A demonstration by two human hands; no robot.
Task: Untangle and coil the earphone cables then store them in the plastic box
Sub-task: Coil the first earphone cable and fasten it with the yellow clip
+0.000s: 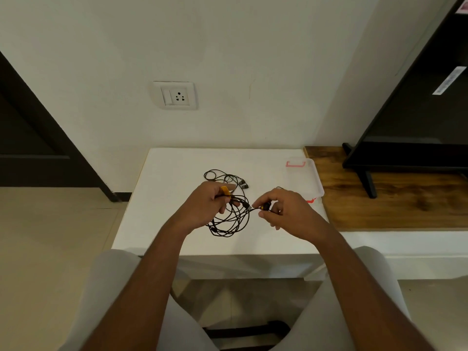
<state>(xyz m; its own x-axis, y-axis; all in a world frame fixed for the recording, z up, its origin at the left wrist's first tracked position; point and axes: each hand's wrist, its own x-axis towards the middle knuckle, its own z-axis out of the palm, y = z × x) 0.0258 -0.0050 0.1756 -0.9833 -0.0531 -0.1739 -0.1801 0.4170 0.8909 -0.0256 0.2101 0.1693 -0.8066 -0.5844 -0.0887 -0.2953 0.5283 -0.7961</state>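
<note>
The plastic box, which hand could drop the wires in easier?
The right hand, probably. The plastic box sits at the table's right edge, just beyond that hand, while the left hand grips the tangled cables farther away.

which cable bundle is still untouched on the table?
The far earphone cable, lying loose on the white table behind the hands. The near tangle is held up between the left hand and right hand.
</note>
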